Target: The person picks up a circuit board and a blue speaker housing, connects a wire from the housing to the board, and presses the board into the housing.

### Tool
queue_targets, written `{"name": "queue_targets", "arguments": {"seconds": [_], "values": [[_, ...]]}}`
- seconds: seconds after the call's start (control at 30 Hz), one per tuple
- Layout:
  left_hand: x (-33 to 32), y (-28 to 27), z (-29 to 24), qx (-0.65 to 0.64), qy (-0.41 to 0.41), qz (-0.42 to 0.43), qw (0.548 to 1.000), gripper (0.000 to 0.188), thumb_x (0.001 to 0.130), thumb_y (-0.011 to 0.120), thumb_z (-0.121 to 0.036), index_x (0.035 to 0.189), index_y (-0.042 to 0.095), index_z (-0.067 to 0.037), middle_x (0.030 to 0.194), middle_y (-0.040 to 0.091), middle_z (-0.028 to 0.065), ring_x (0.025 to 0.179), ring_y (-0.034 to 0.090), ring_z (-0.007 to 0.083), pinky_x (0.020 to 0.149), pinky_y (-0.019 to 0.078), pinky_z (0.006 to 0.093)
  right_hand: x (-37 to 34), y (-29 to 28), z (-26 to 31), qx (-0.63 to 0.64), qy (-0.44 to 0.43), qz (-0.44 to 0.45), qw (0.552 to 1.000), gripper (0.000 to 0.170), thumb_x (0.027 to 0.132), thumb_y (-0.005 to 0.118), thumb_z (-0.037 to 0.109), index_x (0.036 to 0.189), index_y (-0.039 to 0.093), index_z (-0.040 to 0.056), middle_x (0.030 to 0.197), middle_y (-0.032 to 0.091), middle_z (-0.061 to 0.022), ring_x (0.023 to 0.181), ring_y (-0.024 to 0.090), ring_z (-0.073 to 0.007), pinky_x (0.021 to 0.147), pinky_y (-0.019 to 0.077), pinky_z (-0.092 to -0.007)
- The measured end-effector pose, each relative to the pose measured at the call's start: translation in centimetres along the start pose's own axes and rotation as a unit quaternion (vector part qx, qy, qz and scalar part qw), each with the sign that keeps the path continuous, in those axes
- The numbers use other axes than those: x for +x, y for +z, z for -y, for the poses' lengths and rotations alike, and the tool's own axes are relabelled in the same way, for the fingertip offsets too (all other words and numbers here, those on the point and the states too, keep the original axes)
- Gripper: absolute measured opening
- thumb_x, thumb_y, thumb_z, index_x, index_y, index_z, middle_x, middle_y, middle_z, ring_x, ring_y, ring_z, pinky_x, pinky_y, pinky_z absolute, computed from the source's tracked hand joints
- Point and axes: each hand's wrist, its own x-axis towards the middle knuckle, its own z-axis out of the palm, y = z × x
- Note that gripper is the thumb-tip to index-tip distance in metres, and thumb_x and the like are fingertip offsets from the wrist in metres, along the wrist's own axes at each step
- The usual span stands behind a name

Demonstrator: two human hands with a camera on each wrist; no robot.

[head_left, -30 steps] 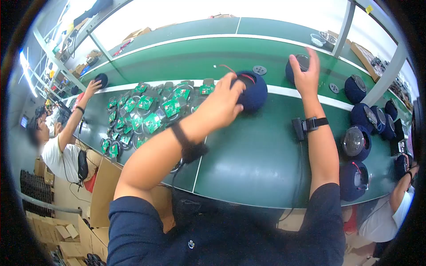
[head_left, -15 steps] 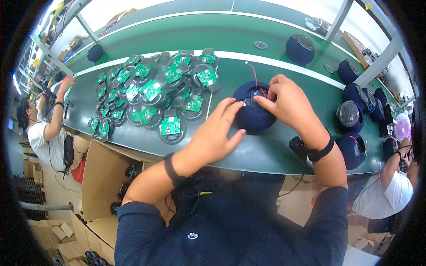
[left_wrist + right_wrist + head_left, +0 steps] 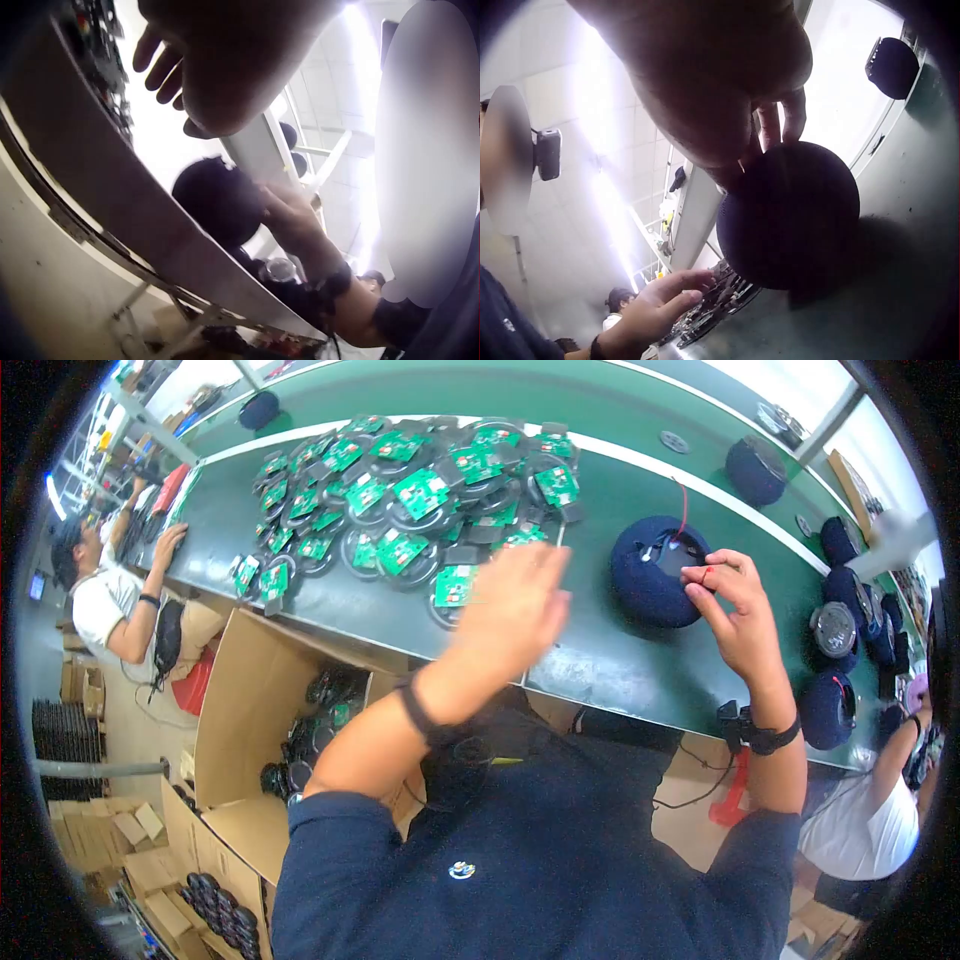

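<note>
A dark navy, ball-shaped fabric housing (image 3: pixel 645 595) rests on the green table with its round opening facing up. My right hand (image 3: pixel 745 625) is at the housing's right rim, thumb and forefinger pinching a thin red wire. Another red wire (image 3: pixel 684 508) stands up from the far side of the opening. To the left, my left hand (image 3: pixel 515 610) is blurred, its fingers extended and holding nothing. It hovers at the near right edge of a pile of round black parts with green circuit boards (image 3: pixel 420 495). In the right wrist view, the right fingers meet the top of the housing (image 3: pixel 791 217).
More navy housings (image 3: pixel 828 710) stand along the right side. Another housing (image 3: pixel 755 470) and a flat grey disc (image 3: pixel 674 441) sit on the strip behind the table. An open cardboard box (image 3: pixel 240 710) is below the front edge; people work at both ends.
My left hand has left the housing and moved left to the circuit-board pile. Earlier it reached to the housing alone while the right hand was raised; the right hand now works at the rim.
</note>
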Motion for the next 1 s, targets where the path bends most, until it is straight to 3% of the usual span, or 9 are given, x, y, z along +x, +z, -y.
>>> {"name": "queue_targets", "arguments": {"seconds": [0.07, 0.17, 0.23, 0.33, 0.7, 0.83, 0.9, 0.93, 1.0], "values": [[-0.7, -2.6, 2.2, 0.067, -0.026, -0.017, 0.997, 0.044, 0.081, 0.072, -0.012, 0.122, 0.06, 0.001, 0.12, 0.062, 0.0196, 0.112, 0.058, 0.0379, 0.099, 0.045, 0.0472, -0.7, 0.2, -0.3, 0.002, -0.031, -0.035, 0.999, 0.021, 0.086, 0.076, 0.016, 0.105, 0.077, 0.0082, 0.105, 0.073, -0.0067, 0.112, 0.058, -0.0273, 0.1, 0.046, -0.0392], [-1.7, -4.7, 3.8, 0.24, -0.059, 0.033, 0.968, 0.054, 0.084, 0.072, -0.024, 0.132, 0.059, -0.002, 0.132, 0.057, 0.0191, 0.124, 0.052, 0.0382, 0.104, 0.0399, 0.0499, -0.8, 0.7, 0.5, 0.01, -0.084, -0.061, 0.995, 0.025, 0.084, 0.078, 0.019, 0.107, 0.076, 0.0104, 0.101, 0.072, -0.0067, 0.1, 0.061, -0.0275, 0.089, 0.0507, -0.0398], [-2.5, -4.4, 4.6, 0.296, -0.094, 0.078, 0.947, 0.055, 0.088, 0.066, -0.032, 0.135, 0.059, -0.004, 0.144, 0.05, 0.0197, 0.135, 0.044, 0.0401, 0.111, 0.0327, 0.0526, -1.1, 1.6, 1.0, 0.02, -0.109, -0.088, 0.99, 0.024, 0.085, 0.077, 0.021, 0.107, 0.075, 0.0111, 0.095, 0.07, -0.007, 0.093, 0.063, -0.0282, 0.082, 0.0523, -0.0398], [-2.4, -4.0, 4.3, 0.291, -0.106, 0.084, 0.947, 0.053, 0.088, 0.065, -0.029, 0.135, 0.058, -0.005, 0.147, 0.045, 0.0201, 0.138, 0.038, 0.0408, 0.112, 0.0293, 0.0538, -1.7, 2.8, 0.7, 0.017, -0.142, -0.092, 0.985, 0.026, 0.088, 0.073, 0.024, 0.111, 0.073, 0.0104, 0.094, 0.069, -0.007, 0.095, 0.062, -0.0287, 0.082, 0.0508, -0.0406], [-2.9, -3.3, 5.9, 0.179, -0.092, 0.048, 0.978, 0.051, 0.077, 0.071, -0.023, 0.119, 0.054, 0.0, 0.138, 0.046, 0.0206, 0.132, 0.038, 0.0445, 0.109, 0.0298, 0.0557, -2.9, 2.9, 0.9, 0.031, -0.13, -0.082, 0.988, 0.024, 0.093, 0.067, 0.025, 0.112, 0.069, 0.01, 0.101, 0.066, -0.0065, 0.099, 0.059, -0.027, 0.083, 0.0467, -0.0413], [-3.9, -3.2, 6.3, 0.077, -0.025, 0.008, 0.997, 0.058, 0.077, 0.073, -0.01, 0.128, 0.048, 0.001, 0.125, 0.053, 0.0219, 0.119, 0.049, 0.0398, 0.107, 0.0357, 0.0459, -2.2, 3.5, 1.0, 0.044, -0.129, -0.079, 0.988, 0.023, 0.093, 0.066, 0.023, 0.111, 0.069, 0.01, 0.102, 0.067, -0.0055, 0.1, 0.058, -0.0268, 0.083, 0.0453, -0.0407], [-3.8, -3.4, 5.6, -0.026, -0.142, 0.038, 0.989, 0.057, 0.079, 0.074, -0.01, 0.128, 0.047, 0.001, 0.118, 0.053, 0.0189, 0.111, 0.053, 0.0337, 0.102, 0.0396, 0.0403, -2.4, 3.9, 1.1, 0.046, -0.133, -0.09, 0.986, 0.022, 0.093, 0.066, 0.023, 0.11, 0.069, 0.0098, 0.1, 0.066, -0.0056, 0.099, 0.058, -0.027, 0.081, 0.0448, -0.0407], [-3.6, -3.6, 4.8, -0.047, -0.146, 0.03, 0.988, 0.039, 0.089, 0.068, -0.012, 0.123, 0.051, -0.001, 0.111, 0.054, 0.012, 0.103, 0.055, 0.0241, 0.094, 0.0429, 0.0342, -2.6, 3.9, 1.2, 0.043, -0.126, -0.101, 0.986, 0.022, 0.093, 0.066, 0.023, 0.11, 0.069, 0.0096, 0.098, 0.065, -0.0059, 0.098, 0.058, -0.0271, 0.08, 0.0447, -0.0409], [-3.0, -5.3, 3.3, -0.069, -0.176, 0.058, 0.98, 0.044, 0.094, 0.067, -0.015, 0.131, 0.05, 0.003, 0.119, 0.058, 0.0162, 0.103, 0.059, 0.0246, 0.092, 0.0467, 0.0345, -2.9, 4.0, 1.6, 0.039, -0.119, -0.113, 0.986, 0.022, 0.093, 0.067, 0.023, 0.11, 0.069, 0.0095, 0.097, 0.064, -0.0062, 0.097, 0.058, -0.0272, 0.08, 0.0446, -0.0411]]}}
